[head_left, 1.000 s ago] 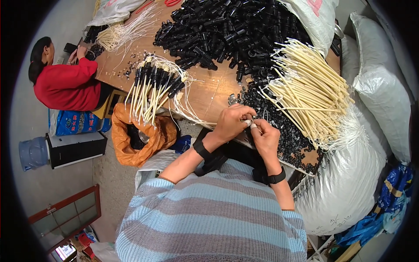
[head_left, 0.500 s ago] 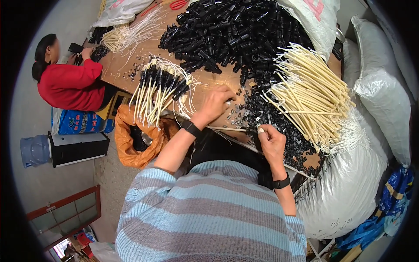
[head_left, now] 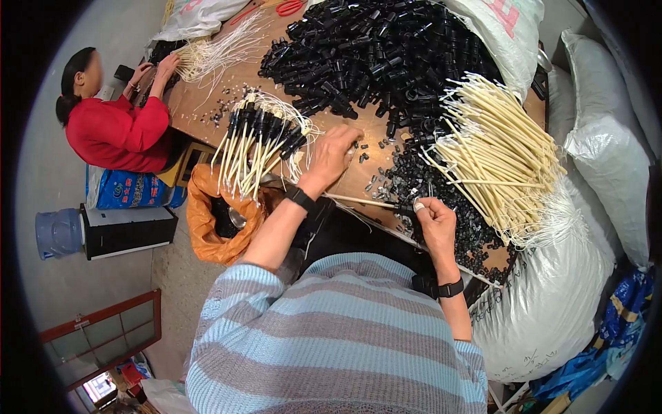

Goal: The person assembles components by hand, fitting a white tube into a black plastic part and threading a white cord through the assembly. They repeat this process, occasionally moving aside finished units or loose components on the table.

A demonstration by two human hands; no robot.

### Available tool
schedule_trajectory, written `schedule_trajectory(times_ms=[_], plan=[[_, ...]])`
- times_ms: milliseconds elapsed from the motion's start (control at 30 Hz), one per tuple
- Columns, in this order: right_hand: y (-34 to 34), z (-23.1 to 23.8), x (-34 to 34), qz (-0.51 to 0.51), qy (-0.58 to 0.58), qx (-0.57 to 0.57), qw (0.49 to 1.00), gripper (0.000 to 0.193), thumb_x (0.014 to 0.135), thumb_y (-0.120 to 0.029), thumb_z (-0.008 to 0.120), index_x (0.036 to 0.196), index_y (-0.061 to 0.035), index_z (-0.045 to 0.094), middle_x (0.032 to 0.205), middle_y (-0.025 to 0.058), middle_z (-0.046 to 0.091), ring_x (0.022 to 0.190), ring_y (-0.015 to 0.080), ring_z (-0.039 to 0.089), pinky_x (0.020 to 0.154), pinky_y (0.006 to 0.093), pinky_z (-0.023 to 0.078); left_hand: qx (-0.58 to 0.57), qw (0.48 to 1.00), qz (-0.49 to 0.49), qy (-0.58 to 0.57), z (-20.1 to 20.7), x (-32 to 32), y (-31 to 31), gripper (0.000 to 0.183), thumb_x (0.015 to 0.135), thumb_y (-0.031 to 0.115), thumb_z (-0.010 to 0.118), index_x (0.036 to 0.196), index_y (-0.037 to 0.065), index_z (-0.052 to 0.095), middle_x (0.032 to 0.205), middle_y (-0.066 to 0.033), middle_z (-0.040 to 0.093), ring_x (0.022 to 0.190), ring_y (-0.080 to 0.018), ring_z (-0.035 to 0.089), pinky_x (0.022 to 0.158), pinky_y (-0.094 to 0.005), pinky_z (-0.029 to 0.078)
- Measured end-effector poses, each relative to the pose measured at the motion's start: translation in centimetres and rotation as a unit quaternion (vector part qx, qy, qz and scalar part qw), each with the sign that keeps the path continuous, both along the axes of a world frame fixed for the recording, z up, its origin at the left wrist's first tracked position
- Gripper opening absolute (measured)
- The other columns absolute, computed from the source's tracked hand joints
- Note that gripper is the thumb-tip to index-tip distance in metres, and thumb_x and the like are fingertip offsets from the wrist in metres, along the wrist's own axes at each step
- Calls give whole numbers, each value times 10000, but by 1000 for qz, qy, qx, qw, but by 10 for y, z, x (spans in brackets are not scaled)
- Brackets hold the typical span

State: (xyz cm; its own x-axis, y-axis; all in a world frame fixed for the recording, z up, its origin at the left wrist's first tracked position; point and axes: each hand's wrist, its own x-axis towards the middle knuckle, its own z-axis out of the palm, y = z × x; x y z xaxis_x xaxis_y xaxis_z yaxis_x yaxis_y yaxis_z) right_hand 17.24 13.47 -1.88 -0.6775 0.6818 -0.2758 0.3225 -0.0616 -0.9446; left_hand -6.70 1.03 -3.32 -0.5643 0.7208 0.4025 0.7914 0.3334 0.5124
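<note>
My right hand (head_left: 436,219) pinches the dark end of a thin cream tube (head_left: 362,201) at the table's near edge. A black plastic fitting seems to sit on that end, partly hidden by my fingers. My left hand (head_left: 332,160) is over the table to the left, fingers curled together near a few small black pieces (head_left: 363,157); what they hold, if anything, is hidden. Left of it lies a bundle of cream tubes with black fittings (head_left: 256,131) and white wires. Beside my right hand spreads a heap of small black clips (head_left: 414,176).
A large pile of black plastic fittings (head_left: 386,55) covers the back of the table (head_left: 200,96). Bundled cream tubes (head_left: 500,152) lie right, near white sacks (head_left: 545,310). An orange bag (head_left: 207,238) stands below left. A person in red (head_left: 117,131) works at far left; red scissors (head_left: 289,7) lie behind.
My left hand has moved slightly left and up, with its fingers curled. My right hand keeps its pinch on the tube end. The other person's hands have shifted toward the wire bundle.
</note>
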Motion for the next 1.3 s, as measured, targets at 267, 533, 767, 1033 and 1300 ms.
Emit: schedule_trajectory(times_ms=[267, 533, 767, 1033, 1300], plan=[[5, 3, 0, -34, 3, -18, 999, 80, 874, -64, 635, 858, 1, 679, 602, -109, 481, 537, -14, 360, 477, 199, 257, -54, 977, -26, -202, -1, 4, 10, 198, 705, -36, 681, 892, 31, 682, 826, -86, 654, 747, -206, 640, 654, -317, 516], [3, 0, -17, -34, 99, -55, 993, 80, 863, 2, 601, 866, 1, 682, 691, -56, 599, 603, 13, 470, 530, 188, 365, 101, 961, -225, -127, 34, 115, 32, 335, 688, -72, 632, 990, 64, 683, 891, -83, 661, 802, -246, 637, 683, -317, 511], [2, 6, -12, 2, -3, 176, 984, 72, 850, -94, 640, 890, -57, 687, 585, 58, 566, 499, 115, 522, 493, 274, 409, 122, 926, -134, -331, 20, 104, 30, 325, 698, -72, 630, 985, 68, 693, 795, -34, 673, 728, -140, 638, 627, -256, 508], [-4, 7, -12, 29, 47, 365, 930, 86, 823, -75, 676, 907, -59, 680, 662, 130, 614, 543, 230, 601, 517, 309, 456, 56, 875, -72, -475, 17, 102, 30, 160, 748, -67, 638, 876, 11, 694, 796, 16, 657, 683, -36, 555, 603, -191, 448], [0, 15, -9, 33, 92, 97, 990, 104, 846, -80, 691, 934, -26, 682, 626, -31, 556, 526, 37, 446, 482, 220, 347, 86, 966, -56, -239, 21, 94, 27, 112, 628, -29, 644, 727, 22, 656, 764, -60, 621, 705, -191, 588, 604, -268, 443]])
